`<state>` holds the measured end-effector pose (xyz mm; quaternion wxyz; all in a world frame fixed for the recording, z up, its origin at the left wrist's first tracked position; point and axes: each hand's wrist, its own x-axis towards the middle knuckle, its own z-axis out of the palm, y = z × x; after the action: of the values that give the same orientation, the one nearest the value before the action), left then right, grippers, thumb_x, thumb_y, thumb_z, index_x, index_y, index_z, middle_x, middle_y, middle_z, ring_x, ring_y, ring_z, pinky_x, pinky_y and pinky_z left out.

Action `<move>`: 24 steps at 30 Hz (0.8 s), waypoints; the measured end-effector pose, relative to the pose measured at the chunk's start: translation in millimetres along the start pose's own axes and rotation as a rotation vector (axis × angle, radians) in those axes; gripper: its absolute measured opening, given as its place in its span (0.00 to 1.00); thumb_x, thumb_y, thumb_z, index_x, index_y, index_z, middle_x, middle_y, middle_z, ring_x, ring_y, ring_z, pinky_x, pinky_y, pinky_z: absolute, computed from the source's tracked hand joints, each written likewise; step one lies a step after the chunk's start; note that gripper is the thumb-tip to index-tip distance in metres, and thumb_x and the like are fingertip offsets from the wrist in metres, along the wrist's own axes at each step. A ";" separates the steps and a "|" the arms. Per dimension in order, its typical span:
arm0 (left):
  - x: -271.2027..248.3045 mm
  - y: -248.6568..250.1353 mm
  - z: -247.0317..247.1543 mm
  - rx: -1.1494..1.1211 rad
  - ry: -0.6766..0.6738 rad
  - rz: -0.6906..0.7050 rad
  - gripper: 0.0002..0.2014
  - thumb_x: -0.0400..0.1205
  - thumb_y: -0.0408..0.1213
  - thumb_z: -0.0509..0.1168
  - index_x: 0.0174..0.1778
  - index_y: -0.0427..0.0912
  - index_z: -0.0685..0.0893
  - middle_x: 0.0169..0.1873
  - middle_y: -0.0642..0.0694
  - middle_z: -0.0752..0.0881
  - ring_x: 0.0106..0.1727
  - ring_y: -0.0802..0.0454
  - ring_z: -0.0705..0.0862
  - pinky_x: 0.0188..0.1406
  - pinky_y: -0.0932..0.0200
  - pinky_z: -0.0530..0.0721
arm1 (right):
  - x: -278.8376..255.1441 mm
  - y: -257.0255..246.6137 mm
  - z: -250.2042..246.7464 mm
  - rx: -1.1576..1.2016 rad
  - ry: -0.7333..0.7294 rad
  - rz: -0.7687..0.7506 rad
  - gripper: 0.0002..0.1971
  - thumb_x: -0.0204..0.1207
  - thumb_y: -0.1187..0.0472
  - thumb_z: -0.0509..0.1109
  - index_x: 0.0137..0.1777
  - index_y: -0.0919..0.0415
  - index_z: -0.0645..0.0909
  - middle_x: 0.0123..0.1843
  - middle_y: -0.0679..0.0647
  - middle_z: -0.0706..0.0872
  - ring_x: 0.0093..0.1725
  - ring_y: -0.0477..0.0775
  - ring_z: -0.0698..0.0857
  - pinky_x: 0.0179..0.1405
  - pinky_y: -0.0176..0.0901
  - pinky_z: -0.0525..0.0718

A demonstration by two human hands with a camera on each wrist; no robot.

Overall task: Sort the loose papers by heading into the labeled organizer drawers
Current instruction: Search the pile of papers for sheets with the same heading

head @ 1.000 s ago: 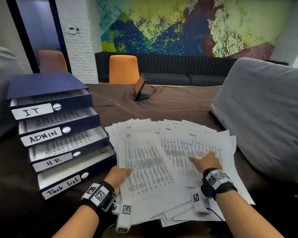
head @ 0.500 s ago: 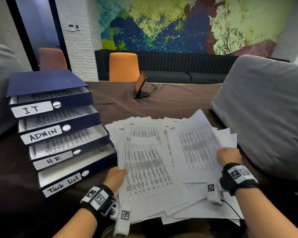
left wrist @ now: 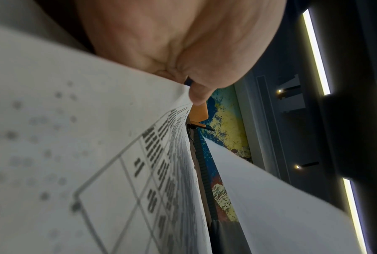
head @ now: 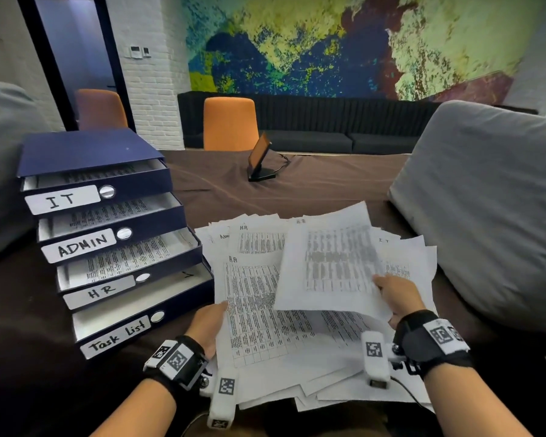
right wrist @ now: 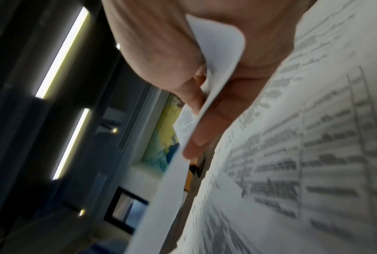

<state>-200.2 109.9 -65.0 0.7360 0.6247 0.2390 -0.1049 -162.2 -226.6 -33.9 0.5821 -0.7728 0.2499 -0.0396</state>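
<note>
A blue organizer (head: 85,149) stands at the left with four stepped-out drawers labelled IT (head: 60,200), ADMIN (head: 81,244), HR (head: 100,291) and Task List (head: 117,337). A fanned paper pile (head: 259,326) lies in front of me, topped by a sheet headed HR. My left hand (head: 208,323) holds the pile's left edge, its thumb (left wrist: 197,96) on top of the paper. My right hand (head: 394,294) pinches the right edge of one lifted sheet (head: 334,263), which tilts above the pile. That sheet (right wrist: 209,96) sits between thumb and fingers; its heading is blurred.
A big grey cushion (head: 486,200) crowds the right side of the brown table (head: 297,190), and another grey cushion (head: 0,152) sits behind the organizer. A small tablet on a stand (head: 260,159) is at the far middle. Orange chairs (head: 230,124) and a dark sofa stand behind.
My right hand, flat on the pile one second ago, has pinched one sheet, lifted it and swung it left over the pile. The left hand has stayed at the pile's left edge.
</note>
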 end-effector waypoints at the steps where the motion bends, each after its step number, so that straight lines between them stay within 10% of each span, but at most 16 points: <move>1: 1.5 -0.5 0.4 -0.048 -0.007 0.005 0.14 0.91 0.37 0.58 0.59 0.31 0.84 0.49 0.34 0.90 0.49 0.39 0.89 0.43 0.49 0.84 | -6.9 0.9 8.8 -0.003 -0.047 -0.009 0.09 0.79 0.60 0.67 0.51 0.66 0.84 0.61 0.72 0.86 0.47 0.56 0.80 0.47 0.54 0.79; 6: 4.0 2.2 -1.4 -0.084 -0.058 0.028 0.18 0.86 0.51 0.65 0.61 0.40 0.87 0.55 0.39 0.92 0.59 0.40 0.89 0.64 0.44 0.84 | -48.4 4.4 47.5 0.031 -0.268 -0.039 0.14 0.81 0.59 0.69 0.49 0.73 0.87 0.44 0.68 0.91 0.41 0.66 0.90 0.50 0.72 0.88; 11: 5.2 -5.7 1.0 0.034 -0.008 0.073 0.10 0.86 0.23 0.62 0.61 0.30 0.83 0.56 0.32 0.89 0.53 0.36 0.88 0.45 0.51 0.86 | -51.1 -10.7 64.1 -0.057 -0.206 -0.057 0.21 0.82 0.49 0.70 0.54 0.71 0.87 0.49 0.65 0.91 0.48 0.64 0.90 0.47 0.52 0.89; 16: 13.7 -3.8 1.6 0.052 0.087 0.033 0.12 0.87 0.16 0.51 0.55 0.27 0.79 0.43 0.33 0.79 0.40 0.41 0.78 0.40 0.50 0.77 | -15.3 -29.5 86.7 -0.076 -0.083 0.083 0.10 0.83 0.64 0.66 0.52 0.73 0.79 0.37 0.61 0.84 0.38 0.64 0.88 0.49 0.63 0.91; 21: 7.5 -0.9 6.9 0.043 0.177 0.038 0.17 0.87 0.21 0.53 0.68 0.29 0.81 0.57 0.33 0.87 0.57 0.35 0.85 0.62 0.42 0.83 | 0.9 -29.1 114.6 -0.135 -0.162 0.102 0.20 0.82 0.64 0.62 0.72 0.71 0.76 0.62 0.69 0.83 0.60 0.65 0.86 0.62 0.59 0.87; 24: 3.1 -1.2 7.1 0.024 0.202 0.031 0.13 0.85 0.25 0.58 0.61 0.31 0.85 0.54 0.33 0.90 0.53 0.38 0.88 0.46 0.51 0.87 | -0.4 -31.1 125.5 -0.080 -0.143 0.132 0.22 0.84 0.60 0.63 0.76 0.68 0.74 0.73 0.64 0.80 0.71 0.63 0.82 0.71 0.53 0.81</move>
<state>-196.5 103.2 -66.8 0.7021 0.6445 0.3009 -0.0328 -107.8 -109.8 -45.3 0.5684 -0.7780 0.2596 0.0640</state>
